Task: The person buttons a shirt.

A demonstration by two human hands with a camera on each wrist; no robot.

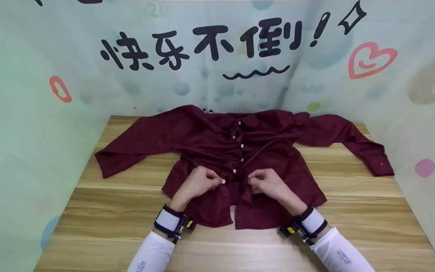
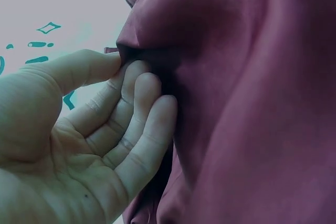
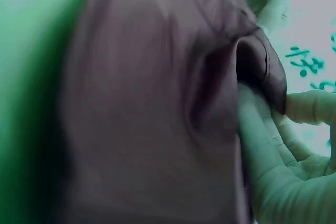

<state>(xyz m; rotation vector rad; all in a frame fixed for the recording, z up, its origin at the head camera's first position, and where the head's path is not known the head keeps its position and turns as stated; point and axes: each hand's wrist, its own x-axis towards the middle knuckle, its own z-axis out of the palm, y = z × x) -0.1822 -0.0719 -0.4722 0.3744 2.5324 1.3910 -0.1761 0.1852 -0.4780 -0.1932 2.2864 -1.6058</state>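
A dark red long-sleeved shirt (image 1: pixel 202 132) lies front up, its collar at the far side and its sleeves spread out. White buttons run down the front, most of them closed over the placket. Low on the shirt, my left hand (image 1: pixel 202 182) pinches one front edge beside a white button (image 1: pixel 223 181). My right hand (image 1: pixel 268 184) pinches the opposite front edge, a short gap away. In the left wrist view, thumb and fingers (image 2: pixel 147 114) hold a fold of cloth. The right wrist view shows the thumb (image 3: pixel 310 106) and fingers gripping the other edge.
The shirt lies on a wood-grain table (image 1: pixel 119 211). Printed fabric walls (image 1: pixel 202 87) with lettering and drawings enclose its back and sides. The right sleeve's cuff (image 1: pixel 383 166) reaches close to the right table edge.
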